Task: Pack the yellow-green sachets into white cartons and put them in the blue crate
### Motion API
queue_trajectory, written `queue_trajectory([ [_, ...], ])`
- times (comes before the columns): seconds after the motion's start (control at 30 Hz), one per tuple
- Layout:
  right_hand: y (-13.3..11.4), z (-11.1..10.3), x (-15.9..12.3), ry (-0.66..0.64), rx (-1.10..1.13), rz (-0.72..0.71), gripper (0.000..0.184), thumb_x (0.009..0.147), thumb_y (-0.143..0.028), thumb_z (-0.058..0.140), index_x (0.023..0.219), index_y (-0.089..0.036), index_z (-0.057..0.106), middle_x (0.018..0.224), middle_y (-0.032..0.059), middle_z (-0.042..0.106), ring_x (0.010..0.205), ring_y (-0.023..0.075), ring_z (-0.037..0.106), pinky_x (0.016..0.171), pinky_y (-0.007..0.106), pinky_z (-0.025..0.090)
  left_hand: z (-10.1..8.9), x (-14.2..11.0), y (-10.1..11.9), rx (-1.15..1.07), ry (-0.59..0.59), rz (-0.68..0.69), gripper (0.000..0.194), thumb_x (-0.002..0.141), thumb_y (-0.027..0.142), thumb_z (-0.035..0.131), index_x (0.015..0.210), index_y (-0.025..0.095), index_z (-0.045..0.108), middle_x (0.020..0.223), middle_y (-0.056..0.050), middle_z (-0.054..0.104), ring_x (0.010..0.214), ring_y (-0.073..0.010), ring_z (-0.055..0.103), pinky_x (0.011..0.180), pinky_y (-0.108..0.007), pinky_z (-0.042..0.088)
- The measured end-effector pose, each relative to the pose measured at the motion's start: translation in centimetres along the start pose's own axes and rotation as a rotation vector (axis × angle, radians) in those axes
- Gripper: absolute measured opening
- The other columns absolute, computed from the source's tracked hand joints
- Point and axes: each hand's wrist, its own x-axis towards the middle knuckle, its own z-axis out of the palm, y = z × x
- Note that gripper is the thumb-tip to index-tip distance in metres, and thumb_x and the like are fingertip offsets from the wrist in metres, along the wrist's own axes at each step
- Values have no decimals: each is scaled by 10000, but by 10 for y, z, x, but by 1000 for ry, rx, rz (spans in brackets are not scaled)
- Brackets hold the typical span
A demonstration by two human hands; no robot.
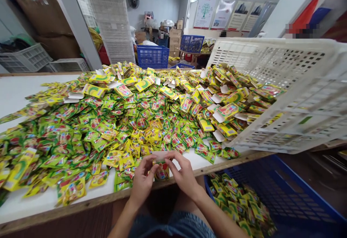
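Between my two hands, at the table's front edge, is a small printed carton [162, 171] with its pale flap at the top. My left hand [145, 176] grips its left side with thumb and fingers. My right hand [181, 171] pinches the upper right side near the flap. What is inside the carton is hidden. Just beyond my hands lies a wide heap of green and yellow candy sachets [135, 122]. Several yellow cartons with open white flaps [123, 90] lie on top of the heap.
A white plastic crate [303, 122] lies tipped on its side at the right, cartons spilling from it. Below the table edge, a blue crate [300, 194] holds many cartons. White crates [108, 14] are stacked behind the table, near a blue basket [153, 55].
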Motion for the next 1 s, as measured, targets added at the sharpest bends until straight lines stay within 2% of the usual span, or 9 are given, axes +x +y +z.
queue_trajectory([
  [0.1,3,0,0,43,40,37,269,896,-238,487,1164,-223,493,999,58,633,914,166,602,807,291,474,3,0,2,-58,1,-32,412,825,253,596,1209,267,447,1123,-52,614,1040,-198,588,884,-295,440],
  [0.23,4,-3,1,28,8,21,151,899,-233,479,1000,-214,589,976,53,639,905,164,597,823,292,465,5,1,3,-49,-58,-6,226,841,246,573,1065,234,539,1134,-67,622,1042,-211,595,901,-315,448],
  [0.33,4,-4,2,14,33,-24,119,894,-211,483,907,-210,602,939,45,647,932,168,596,841,299,459,4,2,2,-21,-82,47,106,851,241,556,953,215,571,1131,-72,624,1070,-221,581,917,-333,445],
  [0.43,5,-3,0,-6,38,-56,65,845,-217,574,903,-209,603,963,47,647,977,179,588,854,302,455,2,1,3,52,-65,105,111,843,237,570,952,216,577,1132,-69,614,1066,-212,577,915,-334,447],
  [0.5,6,-3,-3,-9,25,-57,91,817,-223,618,907,-208,606,971,48,645,983,180,587,856,301,454,2,0,4,106,-51,140,87,840,232,576,923,214,593,1105,-63,620,1076,-210,565,925,-337,438],
  [0.63,6,-2,-6,16,13,-58,68,833,-215,598,900,-203,603,958,46,643,963,171,591,854,296,452,2,-2,7,173,-30,178,81,841,216,572,913,213,610,1035,-55,634,1049,-203,568,935,-345,429],
  [1.0,0,1,-4,87,-111,0,76,840,-256,588,888,-200,609,823,18,629,796,156,569,731,276,442,7,-1,14,237,15,155,94,834,247,585,910,208,624,908,-23,648,890,-172,605,827,-282,463],
])
